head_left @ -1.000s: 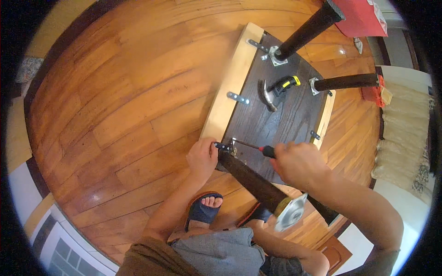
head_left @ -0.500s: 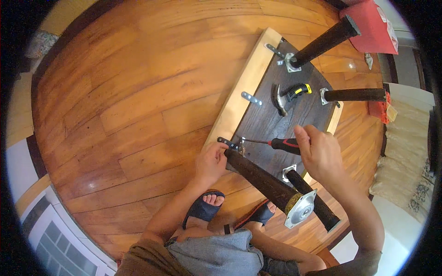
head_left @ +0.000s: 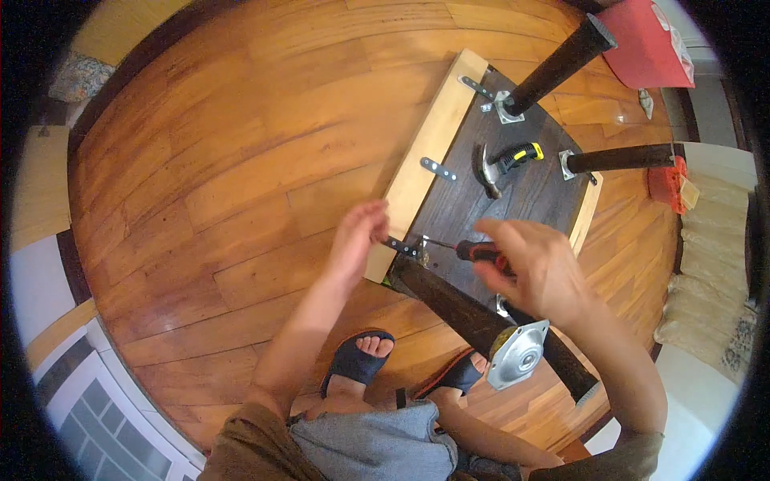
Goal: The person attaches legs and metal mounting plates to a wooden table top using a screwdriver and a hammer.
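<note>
My right hand (head_left: 537,264) is closed around the black-and-red handle of a screwdriver (head_left: 473,251). Its shaft points left, with the tip at the metal leg plate (head_left: 423,250) beside the nearest table leg (head_left: 457,303). My left hand (head_left: 358,240) hovers by the edge of the pale wooden plank (head_left: 421,172), its bent fingers slightly apart and nothing visible in them. Just right of those fingers, a black mending plate (head_left: 401,247) bridges the plank and the dark tabletop (head_left: 465,220). A round-cornered metal plate (head_left: 520,355) caps the nearest leg's raised end.
A claw hammer (head_left: 505,164) with a black-and-yellow grip lies on the upturned tabletop. Other dark legs (head_left: 557,68) stick up from its corners. Another mending plate (head_left: 438,168) spans the plank's seam. Wooden flooring (head_left: 241,160) surrounds it; a red item (head_left: 646,48) stands at far right.
My left hand has lifted off the leg and mending plate and moved up along the plank. My right hand has shifted left and further over the screwdriver handle, which now shows less.
</note>
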Available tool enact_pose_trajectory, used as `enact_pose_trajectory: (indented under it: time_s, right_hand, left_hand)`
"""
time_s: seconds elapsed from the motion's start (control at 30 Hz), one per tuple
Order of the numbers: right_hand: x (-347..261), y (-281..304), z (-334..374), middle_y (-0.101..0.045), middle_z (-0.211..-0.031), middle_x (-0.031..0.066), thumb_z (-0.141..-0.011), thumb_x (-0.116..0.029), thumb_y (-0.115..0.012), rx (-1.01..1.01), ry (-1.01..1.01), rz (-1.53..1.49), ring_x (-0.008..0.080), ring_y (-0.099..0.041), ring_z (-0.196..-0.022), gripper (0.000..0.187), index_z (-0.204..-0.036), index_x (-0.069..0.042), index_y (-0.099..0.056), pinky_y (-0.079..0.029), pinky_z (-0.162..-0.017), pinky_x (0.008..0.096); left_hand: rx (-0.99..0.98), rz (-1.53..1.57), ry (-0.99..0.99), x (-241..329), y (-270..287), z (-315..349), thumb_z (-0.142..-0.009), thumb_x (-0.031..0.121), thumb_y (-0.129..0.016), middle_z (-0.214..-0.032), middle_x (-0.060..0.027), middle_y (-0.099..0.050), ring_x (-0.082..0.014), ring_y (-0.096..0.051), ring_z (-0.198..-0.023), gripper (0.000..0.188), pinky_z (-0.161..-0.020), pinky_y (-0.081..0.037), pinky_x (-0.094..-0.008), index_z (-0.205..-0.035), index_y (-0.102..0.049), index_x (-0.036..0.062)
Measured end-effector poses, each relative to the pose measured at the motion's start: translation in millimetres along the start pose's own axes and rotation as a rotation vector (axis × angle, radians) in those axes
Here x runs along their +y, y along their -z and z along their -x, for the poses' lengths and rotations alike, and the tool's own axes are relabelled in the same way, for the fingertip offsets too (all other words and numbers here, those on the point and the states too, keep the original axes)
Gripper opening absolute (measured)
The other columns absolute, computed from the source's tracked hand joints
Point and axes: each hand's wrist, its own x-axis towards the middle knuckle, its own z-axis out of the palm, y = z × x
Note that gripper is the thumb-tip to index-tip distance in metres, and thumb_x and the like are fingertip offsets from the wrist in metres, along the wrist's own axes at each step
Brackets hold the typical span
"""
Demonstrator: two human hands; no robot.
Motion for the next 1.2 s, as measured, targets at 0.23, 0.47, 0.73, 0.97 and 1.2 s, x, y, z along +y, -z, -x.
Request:
enact_pose_trajectory:
  time_s: [0.23, 0.47, 0.73, 0.97, 1.2]
  right_hand:
    - [-18, 8, -10, -0.054, -0.07, 0.0136, -0.075, -0.019, -0.066, -0.245, -0.364, 0.172, 0.0317, -0.057, -0.066, 0.029, -0.095, -0.005, -0.049, -0.047, -0.059, 0.0416]
    - [3, -5, -1, -0.059, -0.073, 0.0146, -0.083, -0.033, -0.06, 0.141, 0.256, -0.058, 0.0346, -0.059, -0.061, 0.032, -0.095, -0.007, -0.048, -0.047, -0.052, 0.0434]
    - [2, 0, 8, -0.059, -0.075, 0.0138, -0.079, -0.023, -0.062, -0.054, 0.02, 0.084, 0.0336, -0.059, -0.065, 0.034, -0.105, -0.006, -0.049, -0.048, -0.057, 0.0418]
    - [-4, 8, 14, -0.06, -0.063, 0.0126, -0.08, -0.018, -0.065, -0.054, -0.118, 0.11, 0.034, -0.059, -0.059, 0.041, -0.113, -0.003, -0.048, -0.046, -0.053, 0.0417]
    - [17, 5, 19, -0.059, -0.079, 0.016, -0.081, -0.017, -0.062, 0.052, 0.151, -0.011, 0.0342, -0.059, -0.063, 0.035, -0.109, -0.003, -0.048, -0.047, -0.052, 0.0411]
  left_hand:
    - [0.459, -0.602, -0.757, -9, 50, -58, -0.086, 0.004, -0.049, -0.093, -0.0065, -0.057, -0.0178, -0.052, -0.087, 0.017, -0.078, -0.043, -0.0304, -0.102, -0.057, 0.0025]
    - [0.397, -1.336, -1.142, -17, 56, -52, -0.068, -0.008, -0.05, -0.095, -0.0119, -0.052, -0.0328, -0.046, -0.098, 0.031, -0.087, -0.036, -0.0409, -0.095, -0.059, 0.0061]
    - [0.273, -1.204, -1.259, -9, 23, -8, -0.067, -0.005, -0.055, -0.095, -0.0112, -0.055, -0.0316, -0.049, -0.096, 0.028, -0.087, -0.038, -0.0433, -0.092, -0.06, 0.0072]
    - [-0.386, -1.186, -1.052, -24, -3, -3, -0.069, 0.0, -0.063, -0.083, -0.0086, -0.054, -0.029, -0.05, -0.085, 0.019, -0.076, -0.043, -0.0372, -0.086, -0.06, 0.0063]
    - [-0.451, -1.207, -1.08, -24, -3, -11, -0.068, -0.001, -0.064, -0.082, -0.0073, -0.053, -0.0283, -0.05, -0.083, 0.02, -0.074, -0.043, -0.0369, -0.086, -0.06, 0.008]
